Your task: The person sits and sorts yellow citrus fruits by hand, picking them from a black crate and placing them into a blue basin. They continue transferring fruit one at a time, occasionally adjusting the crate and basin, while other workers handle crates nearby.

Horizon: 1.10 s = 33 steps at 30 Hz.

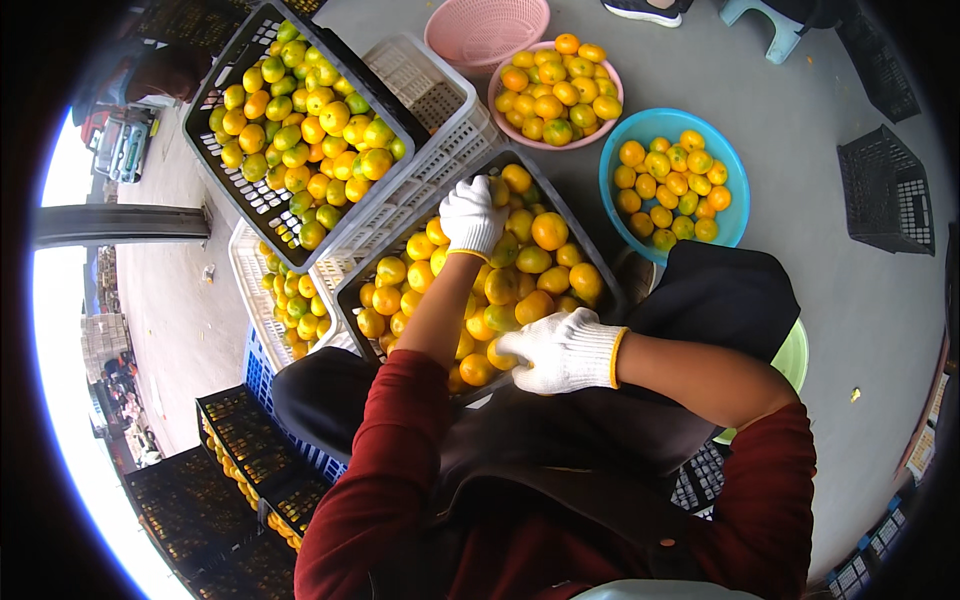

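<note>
A dark plastic crate [600, 259] full of yellow-orange mandarins [534, 307], some tinged green, is tilted before my knees. My left hand [472, 216], in a white knit glove with a yellow cuff, is at the crate's far side. Its fingers curl against a greenish mandarin [498, 192]. My right hand [564, 352], gloved alike, rests at the near right part of the crate. Its fingertips touch a mandarin [500, 355] by the near rim; whether they grip it is hidden.
Another black crate [196, 124] of mandarins sits on stacked white crates [457, 150] at the left. Beyond are a pink basket [611, 124] of mandarins, an empty pink basket [487, 30] and a blue basin [739, 187] of mandarins. A black crate [885, 191] stands right.
</note>
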Each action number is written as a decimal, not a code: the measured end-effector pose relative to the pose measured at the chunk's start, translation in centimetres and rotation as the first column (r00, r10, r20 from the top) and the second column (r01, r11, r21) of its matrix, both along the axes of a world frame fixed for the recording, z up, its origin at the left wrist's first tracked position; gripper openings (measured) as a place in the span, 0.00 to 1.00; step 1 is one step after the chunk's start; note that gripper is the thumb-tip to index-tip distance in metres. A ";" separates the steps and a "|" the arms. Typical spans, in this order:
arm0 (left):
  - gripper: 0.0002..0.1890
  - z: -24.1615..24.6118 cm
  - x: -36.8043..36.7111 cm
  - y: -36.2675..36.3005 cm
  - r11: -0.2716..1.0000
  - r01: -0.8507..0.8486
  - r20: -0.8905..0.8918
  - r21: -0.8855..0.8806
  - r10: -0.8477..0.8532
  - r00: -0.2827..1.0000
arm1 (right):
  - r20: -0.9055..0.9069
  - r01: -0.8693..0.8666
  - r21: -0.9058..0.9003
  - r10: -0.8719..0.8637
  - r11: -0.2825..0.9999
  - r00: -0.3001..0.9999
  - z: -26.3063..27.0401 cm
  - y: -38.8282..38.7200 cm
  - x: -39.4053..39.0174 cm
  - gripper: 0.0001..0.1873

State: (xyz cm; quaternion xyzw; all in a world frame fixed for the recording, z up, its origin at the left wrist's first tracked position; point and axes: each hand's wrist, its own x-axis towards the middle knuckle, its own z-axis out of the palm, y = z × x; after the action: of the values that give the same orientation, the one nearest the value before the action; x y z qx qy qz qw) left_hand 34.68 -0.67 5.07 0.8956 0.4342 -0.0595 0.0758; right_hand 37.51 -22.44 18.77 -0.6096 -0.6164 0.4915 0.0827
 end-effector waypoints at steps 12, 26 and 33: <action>0.16 -1.8 4.1 3.3 0.771 0.632 -0.370 0.077 -0.566 0.737 | -0.083 -0.066 -0.055 0.062 0.996 0.995 1.2 -0.3 1.2 0.21; 0.24 -0.6 4.0 5.2 0.644 0.765 -0.285 -0.013 -0.736 0.615 | -0.059 -0.159 -0.003 0.159 0.987 0.986 -0.3 -0.5 0.4 0.20; 0.19 -0.8 3.1 5.9 0.809 0.554 -0.041 -0.197 -0.571 0.820 | -0.123 -0.149 -0.010 0.147 0.989 0.981 0.7 -0.3 0.5 0.20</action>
State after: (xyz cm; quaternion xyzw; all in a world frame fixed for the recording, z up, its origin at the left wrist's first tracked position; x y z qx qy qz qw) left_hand 37.78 5.26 4.28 0.9696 0.1457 -0.1612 0.1121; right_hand 37.96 -22.75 19.45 -0.5316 -0.6490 0.5386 0.0775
